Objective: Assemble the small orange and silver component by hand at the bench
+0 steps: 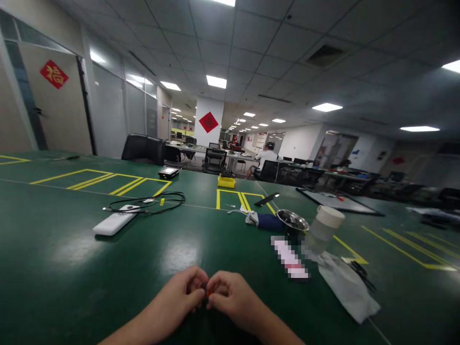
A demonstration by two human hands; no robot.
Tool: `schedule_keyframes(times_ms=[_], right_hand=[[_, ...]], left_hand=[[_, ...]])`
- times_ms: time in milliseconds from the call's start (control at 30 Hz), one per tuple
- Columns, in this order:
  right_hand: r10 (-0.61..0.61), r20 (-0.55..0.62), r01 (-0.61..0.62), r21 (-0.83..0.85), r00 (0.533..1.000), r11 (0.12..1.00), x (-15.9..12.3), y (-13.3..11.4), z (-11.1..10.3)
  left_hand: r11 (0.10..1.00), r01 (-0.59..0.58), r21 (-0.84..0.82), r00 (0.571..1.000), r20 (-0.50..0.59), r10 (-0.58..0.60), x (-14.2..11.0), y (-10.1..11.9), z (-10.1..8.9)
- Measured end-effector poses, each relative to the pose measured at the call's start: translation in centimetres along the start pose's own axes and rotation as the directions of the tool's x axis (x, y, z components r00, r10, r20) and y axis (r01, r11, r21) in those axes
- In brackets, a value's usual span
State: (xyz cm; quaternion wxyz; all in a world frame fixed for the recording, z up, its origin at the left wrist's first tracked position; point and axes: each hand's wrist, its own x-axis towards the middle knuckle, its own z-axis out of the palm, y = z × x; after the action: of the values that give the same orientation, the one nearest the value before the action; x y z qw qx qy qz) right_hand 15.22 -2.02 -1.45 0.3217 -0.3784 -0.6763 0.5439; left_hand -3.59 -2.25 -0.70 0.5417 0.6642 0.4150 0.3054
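My left hand (184, 293) and my right hand (230, 296) meet above the near part of the green table (118, 273). Between their fingertips is a small dark and orange-red piece (208, 291), mostly covered by the fingers and too small to name. Thumb and fingers of each hand are pinched together around it. A white power bank (117, 221) with a black cable (168, 207) lies beyond my left hand. To the right of my right hand lies a pixelated pinkish strip (290, 258).
On the right stand a metal bowl (293, 220) and a lidded clear cup (323, 230); a grey cloth pouch (347, 287) lies before them. Further back are a dark blue pouch (269, 221), a yellow box (226, 181) and yellow tape outlines. A person (266, 155) sits in the background.
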Motion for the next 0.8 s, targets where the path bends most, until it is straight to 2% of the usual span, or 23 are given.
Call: schedule_keyframes(times_ms=[333,600,800], right_hand=[[0.037,-0.013,-0.037,-0.009,0.999,0.999,-0.22,-0.19,-0.02],[0.043,-0.009,-0.043,0.018,0.999,0.999,-0.28,-0.15,-0.07],[0.059,-0.022,-0.059,-0.031,0.998,0.998,-0.19,-0.21,-0.19]], left_hand=[[0.999,-0.037,-0.007,0.999,0.039,0.037,0.04,-0.45,0.01],[0.999,-0.042,-0.022,0.999,0.019,0.043,0.24,-0.96,0.02],[0.999,-0.053,-0.014,0.999,0.006,0.053,0.09,-0.67,-0.17]])
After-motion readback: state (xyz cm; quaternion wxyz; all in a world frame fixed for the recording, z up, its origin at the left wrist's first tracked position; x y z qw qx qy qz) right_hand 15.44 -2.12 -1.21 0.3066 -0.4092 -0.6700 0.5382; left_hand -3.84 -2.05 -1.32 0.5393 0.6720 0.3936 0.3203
